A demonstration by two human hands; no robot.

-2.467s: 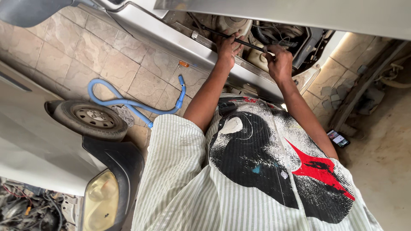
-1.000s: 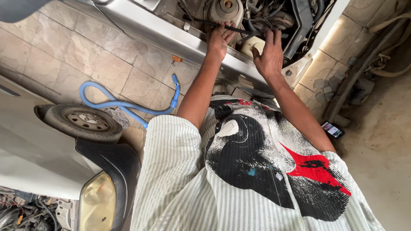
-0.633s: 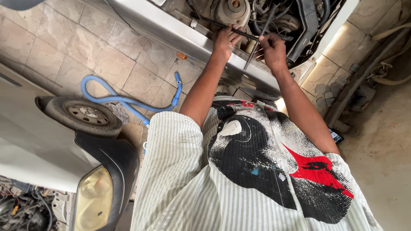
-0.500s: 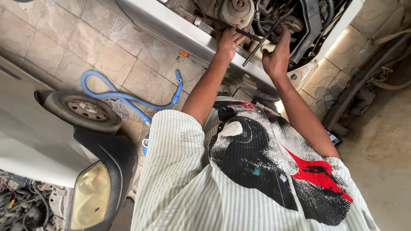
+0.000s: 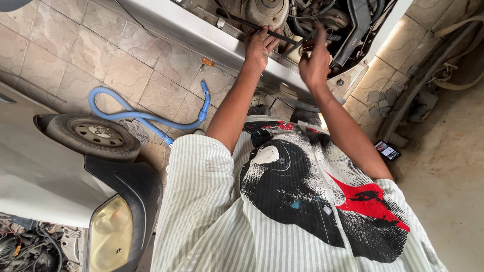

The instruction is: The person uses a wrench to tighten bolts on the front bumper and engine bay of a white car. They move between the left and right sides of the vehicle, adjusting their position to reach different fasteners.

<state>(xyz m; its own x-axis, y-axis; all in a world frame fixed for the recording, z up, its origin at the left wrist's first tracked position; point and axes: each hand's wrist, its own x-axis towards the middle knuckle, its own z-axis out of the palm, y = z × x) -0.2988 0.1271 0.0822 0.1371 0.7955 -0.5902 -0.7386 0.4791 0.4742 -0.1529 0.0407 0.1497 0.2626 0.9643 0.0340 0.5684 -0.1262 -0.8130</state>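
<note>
Since half a second ago both hands have moved deeper into the engine bay, and the thin black rod now lies flatter. The left hand rests half-open on that rod, fingers draped over it. The right hand, just beside, curls around a dark tool; how tightly, I cannot tell.

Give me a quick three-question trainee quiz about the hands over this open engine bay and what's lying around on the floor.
1. True or false: the left hand rests on the pale grey car fender.
2. Which hand grips the thin dark metal rod? A left, B right.
3. What lies on the tiled floor beside the black rubber wheel?

Key: 1 true. 2 B, the right hand. 3 a looped blue plastic hose.
</note>
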